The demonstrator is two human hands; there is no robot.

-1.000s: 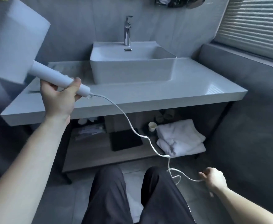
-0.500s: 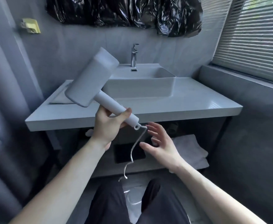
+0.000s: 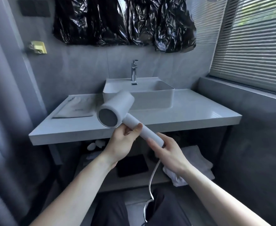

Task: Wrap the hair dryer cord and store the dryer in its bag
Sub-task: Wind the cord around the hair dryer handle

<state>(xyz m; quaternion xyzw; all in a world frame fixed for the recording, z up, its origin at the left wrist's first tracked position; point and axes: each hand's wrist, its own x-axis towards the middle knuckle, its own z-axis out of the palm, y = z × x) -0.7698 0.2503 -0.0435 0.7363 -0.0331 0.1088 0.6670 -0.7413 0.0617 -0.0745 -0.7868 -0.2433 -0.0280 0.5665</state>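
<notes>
White hair dryer [image 3: 116,111], frame centre: left hand [image 3: 122,144] gripped its handle; right hand [image 3: 170,154], empty a moment earlier, had closed on the handle's end. Cord [image 3: 152,181] hung unwrapped.

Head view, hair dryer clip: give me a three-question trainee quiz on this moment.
1. True or false: the cord is already wrapped around the hair dryer.
2. Which hand holds the handle's cord end? A) left hand B) right hand
3. Where does the flat white bag lie?

Key: 1 false, it hangs loose. 2 B. 3 On the counter, left of the sink.
</notes>
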